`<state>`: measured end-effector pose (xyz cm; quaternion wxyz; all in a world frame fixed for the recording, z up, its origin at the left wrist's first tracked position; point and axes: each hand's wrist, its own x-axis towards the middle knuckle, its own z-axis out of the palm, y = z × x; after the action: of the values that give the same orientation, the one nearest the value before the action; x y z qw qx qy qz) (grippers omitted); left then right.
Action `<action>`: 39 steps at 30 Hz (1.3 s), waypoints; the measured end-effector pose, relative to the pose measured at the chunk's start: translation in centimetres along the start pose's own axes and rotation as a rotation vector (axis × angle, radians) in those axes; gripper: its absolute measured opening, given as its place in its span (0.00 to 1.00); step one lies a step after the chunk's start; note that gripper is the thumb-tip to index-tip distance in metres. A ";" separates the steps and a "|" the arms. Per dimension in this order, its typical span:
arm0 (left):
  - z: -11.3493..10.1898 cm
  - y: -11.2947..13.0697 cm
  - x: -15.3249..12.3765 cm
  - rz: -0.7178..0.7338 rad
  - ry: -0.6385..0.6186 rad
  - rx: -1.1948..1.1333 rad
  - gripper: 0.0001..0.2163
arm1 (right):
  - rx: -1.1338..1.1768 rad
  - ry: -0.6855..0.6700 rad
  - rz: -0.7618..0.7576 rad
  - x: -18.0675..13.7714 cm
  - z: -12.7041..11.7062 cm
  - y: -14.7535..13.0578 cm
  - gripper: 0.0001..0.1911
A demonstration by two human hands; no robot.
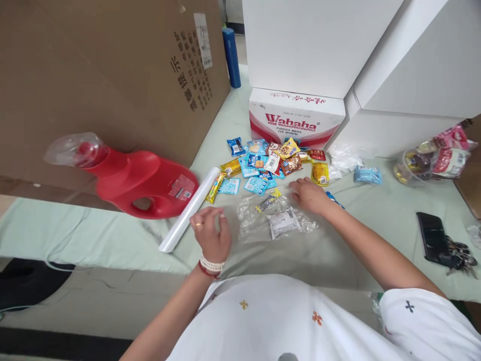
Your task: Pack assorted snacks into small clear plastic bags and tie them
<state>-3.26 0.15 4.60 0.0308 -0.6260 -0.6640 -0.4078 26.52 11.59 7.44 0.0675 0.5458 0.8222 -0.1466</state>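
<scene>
My left hand [211, 233] hovers beside a long white roll [191, 209], thumb apart from loosely curled fingers, holding nothing that I can see. My right hand [310, 195] reaches over the right edge of a clear plastic sheet [248, 220], fingers stretched towards the snacks. Two packets lie on the plastic: a silver-white packet [284, 223] and a small yellow-and-grey one [268, 200]. Just beyond is a heap of wrapped snacks, among them a yellow packet [320, 173], a brown cookie packet [291, 165] and blue packets [256, 185].
A red jug [146, 183] lies on its side at left before a large brown carton [112, 65]. Behind the snacks stands a Wahaha box [296, 118]. To the right are a light-blue packet [367, 174], a clear tub [408, 168], a phone [432, 235] and keys [462, 256].
</scene>
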 end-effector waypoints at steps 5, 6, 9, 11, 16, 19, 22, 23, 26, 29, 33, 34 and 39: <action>0.9 5.3 -2.1 0.687 -0.625 -0.102 0.19 | 0.023 -0.135 -0.047 2.9 0.6 -1.6 0.27; 1.8 6.0 -2.4 0.709 -0.715 -0.073 0.20 | 0.027 -0.155 -0.046 3.1 0.5 -1.8 0.24; 4.4 6.7 -3.1 0.678 -0.866 0.013 0.21 | 0.049 -0.162 -0.089 2.3 -0.1 -1.8 0.14; 5.2 6.6 -3.4 0.648 -0.887 0.022 0.21 | 0.053 -0.078 -0.183 0.4 -0.3 -1.8 0.13; 5.4 6.1 -3.7 0.554 -0.849 -0.035 0.19 | 0.131 0.212 -0.507 -6.7 2.6 -2.0 0.16; 5.1 5.9 -3.8 0.550 -0.825 -0.069 0.18 | 0.266 0.339 -0.462 -9.0 4.5 -1.9 0.17; 5.0 6.1 -3.8 0.566 -0.763 -0.101 0.18 | 0.301 0.499 -0.242 -7.8 3.9 -1.6 0.16; 5.0 6.3 -3.6 0.549 -0.734 -0.110 0.18 | 0.284 0.503 -0.197 -6.7 3.3 -1.5 0.20; 5.5 6.8 -2.8 0.405 -0.684 -0.093 0.19 | 0.278 0.277 -0.149 -2.6 1.7 -1.1 0.32; 6.4 6.8 -1.7 0.336 -0.763 -0.088 0.21 | 0.394 -0.021 -0.090 0.6 1.5 -0.7 0.20; 6.8 6.1 -1.4 0.473 -0.849 -0.214 0.16 | 0.512 -0.028 -0.079 1.7 1.9 -0.3 0.11; 6.7 6.0 -1.5 0.495 -0.849 -0.230 0.15 | 0.508 0.015 -0.070 1.5 1.8 -0.2 0.11; 6.3 6.5 -1.9 0.458 -0.831 -0.199 0.11 | 0.477 0.146 -0.081 0.1 0.9 0.3 0.15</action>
<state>5.70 1.52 2.64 -0.2083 -0.8658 -0.4229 -0.1676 26.72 11.47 6.50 -0.1286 0.5219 0.7884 -0.2993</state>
